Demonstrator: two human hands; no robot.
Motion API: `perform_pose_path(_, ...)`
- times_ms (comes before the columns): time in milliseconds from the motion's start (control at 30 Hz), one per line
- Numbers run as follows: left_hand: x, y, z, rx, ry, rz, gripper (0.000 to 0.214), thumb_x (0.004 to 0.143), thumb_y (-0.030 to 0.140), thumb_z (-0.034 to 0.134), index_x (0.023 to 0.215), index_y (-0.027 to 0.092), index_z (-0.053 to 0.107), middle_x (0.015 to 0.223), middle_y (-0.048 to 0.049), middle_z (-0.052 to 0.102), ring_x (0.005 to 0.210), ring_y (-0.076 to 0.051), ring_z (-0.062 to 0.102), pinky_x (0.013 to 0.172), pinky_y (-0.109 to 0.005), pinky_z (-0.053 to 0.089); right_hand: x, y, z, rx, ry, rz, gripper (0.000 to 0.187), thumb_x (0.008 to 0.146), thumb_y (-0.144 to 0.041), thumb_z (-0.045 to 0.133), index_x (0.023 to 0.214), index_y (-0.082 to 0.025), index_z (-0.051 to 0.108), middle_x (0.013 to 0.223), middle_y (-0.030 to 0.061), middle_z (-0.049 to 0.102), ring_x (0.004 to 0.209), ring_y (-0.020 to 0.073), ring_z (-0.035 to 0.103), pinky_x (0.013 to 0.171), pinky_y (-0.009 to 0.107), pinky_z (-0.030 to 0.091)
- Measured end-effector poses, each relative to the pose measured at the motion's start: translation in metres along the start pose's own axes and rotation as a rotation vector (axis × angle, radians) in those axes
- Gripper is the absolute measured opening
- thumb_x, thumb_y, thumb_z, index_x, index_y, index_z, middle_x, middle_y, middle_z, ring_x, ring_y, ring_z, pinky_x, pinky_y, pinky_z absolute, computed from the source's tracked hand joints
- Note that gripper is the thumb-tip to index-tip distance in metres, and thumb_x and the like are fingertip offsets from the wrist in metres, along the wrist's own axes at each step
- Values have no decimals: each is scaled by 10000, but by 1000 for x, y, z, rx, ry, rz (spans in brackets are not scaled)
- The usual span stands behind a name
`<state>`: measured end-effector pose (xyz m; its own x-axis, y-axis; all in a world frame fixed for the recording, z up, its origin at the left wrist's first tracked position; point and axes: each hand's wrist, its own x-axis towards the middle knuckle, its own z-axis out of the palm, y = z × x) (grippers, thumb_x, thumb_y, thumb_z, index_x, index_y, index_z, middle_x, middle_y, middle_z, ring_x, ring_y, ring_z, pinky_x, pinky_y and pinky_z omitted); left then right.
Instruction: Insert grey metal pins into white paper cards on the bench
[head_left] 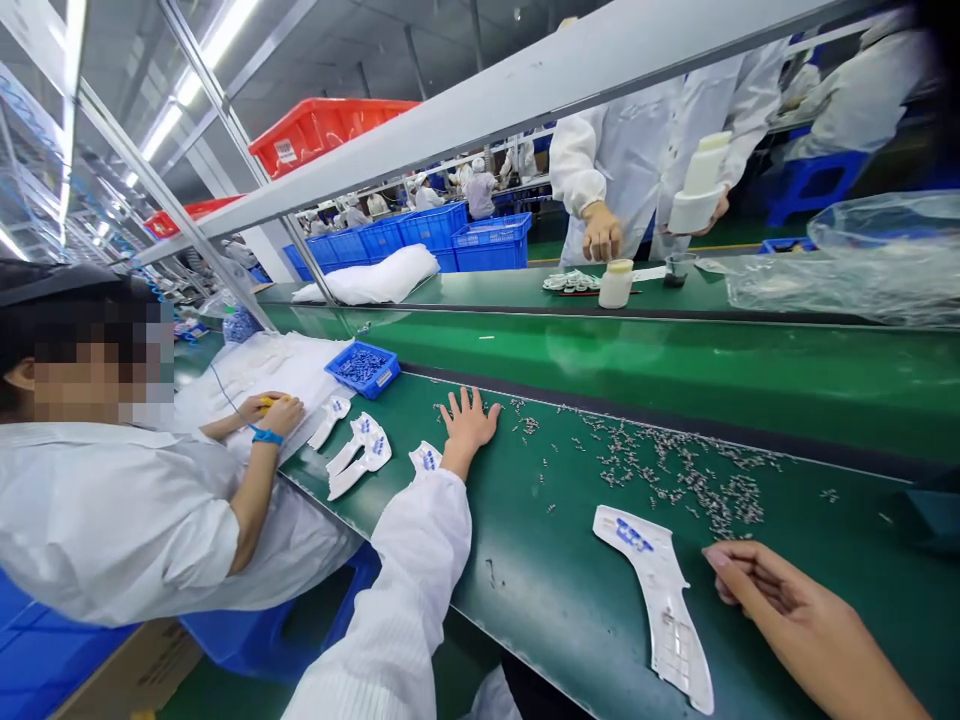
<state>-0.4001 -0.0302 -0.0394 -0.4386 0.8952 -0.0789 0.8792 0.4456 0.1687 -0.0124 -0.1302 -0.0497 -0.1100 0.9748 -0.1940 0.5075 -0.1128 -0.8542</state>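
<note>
My left hand (469, 432) lies with its fingers spread on the green work surface (525, 560), near the far edge strip. Beside its wrist a white plastic part (425, 456) with blue pieces in it is partly covered by my sleeve. Closer to me rests a curved white plastic shell (667, 610), a handle-like half with blue pieces at its upper end. Just right of this shell, my right hand (772, 595) has thumb and forefinger pinched together; whatever sits between the tips is too small to make out. Many tiny metal pieces (705, 480) are scattered beyond that hand.
More white shells (364, 455) lie to the left, below a blue tray (364, 368) of small blue parts. A co-worker (225, 510) sits at left, holding something yellow. Across the green belt (570, 350), another person (637, 170) holds a white container (701, 185).
</note>
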Motion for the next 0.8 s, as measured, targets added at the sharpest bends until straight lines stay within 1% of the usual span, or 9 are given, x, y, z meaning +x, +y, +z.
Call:
perform_pose_path(100, 20, -18, -9, 4, -30, -50, 748, 946, 662, 151, 1576, 260, 183, 1660, -69, 87, 1514, -382, 10, 1175, -637, 30, 1, 0, -1, 5, 3, -20, 445, 705, -661, 606, 878, -256, 672, 814, 68, 742, 728, 262, 720, 593, 299, 561)
perform_pose_path(200, 32, -32, -20, 9, -9, -110, 750, 960, 649, 142, 1581, 229, 152, 1658, -107, 66, 1514, -378, -4, 1171, -639, 30, 3, 3, -2, 5, 5, -64, 424, 721, -643, 610, 881, -257, 680, 811, 66, 750, 723, 264, 728, 575, 291, 561)
perform_pose_path(267, 35, -40, -29, 4, 16, -143, 746, 972, 644, 185, 1575, 205, 173, 1654, -136, 83, 1513, -378, 16, 1173, -639, 37, 3, 2, -3, -9, -6, -96, 419, 742, -638, 593, 885, -254, 679, 796, 61, 746, 684, 248, 718, 538, 275, 544)
perform_pose_path(367, 36, -48, -42, -5, 65, -150, 674, 978, 584, 401, 1533, 216, 292, 1631, -135, 194, 1493, -370, 157, 1176, -643, 99, 0, -5, -3, -41, -17, -141, 405, 771, -631, 554, 867, -256, 673, 754, 50, 732, 595, 221, 681, 480, 267, 506)
perform_pose_path(467, 30, -48, -51, -8, 126, -109, 559, 951, 450, 573, 1439, 211, 438, 1542, -122, 362, 1394, -344, 369, 1133, -627, 272, -3, -13, -2, -42, -6, -182, 375, 779, -609, 533, 836, -260, 659, 708, 42, 720, 574, 218, 667, 486, 276, 502)
perform_pose_path(533, 21, -42, -55, -9, 170, -61, 480, 950, 393, 596, 1376, 195, 500, 1463, -122, 454, 1306, -316, 475, 1073, -582, 389, -3, -16, -1, -36, -5, -196, 377, 781, -606, 514, 837, -262, 657, 712, 44, 720, 587, 222, 671, 502, 283, 509)
perform_pose_path(600, 7, -31, -55, -13, 216, 5, 438, 949, 369, 606, 1339, 186, 528, 1412, -118, 500, 1247, -295, 528, 1031, -548, 445, -2, -18, 1, -45, -17, -193, 399, 773, -616, 491, 839, -262, 664, 726, 51, 723, 590, 228, 672, 510, 297, 517)
perform_pose_path(733, -39, -3, -46, -34, 276, 205, 374, 980, 317, 548, 1325, 173, 552, 1417, -128, 521, 1307, -292, 497, 1093, -560, 390, -2, -18, 5, -80, -46, -214, 419, 755, -627, 489, 848, -269, 686, 763, 66, 738, 631, 251, 688, 536, 325, 546)
perform_pose_path(800, -71, 8, -34, -50, 278, 326, 329, 1010, 225, 428, 1290, 182, 596, 1388, -118, 569, 1343, -238, 479, 1158, -497, 345, -2, -16, 8, -81, -47, -243, 424, 757, -632, 492, 861, -274, 696, 807, 73, 750, 668, 263, 702, 540, 328, 555)
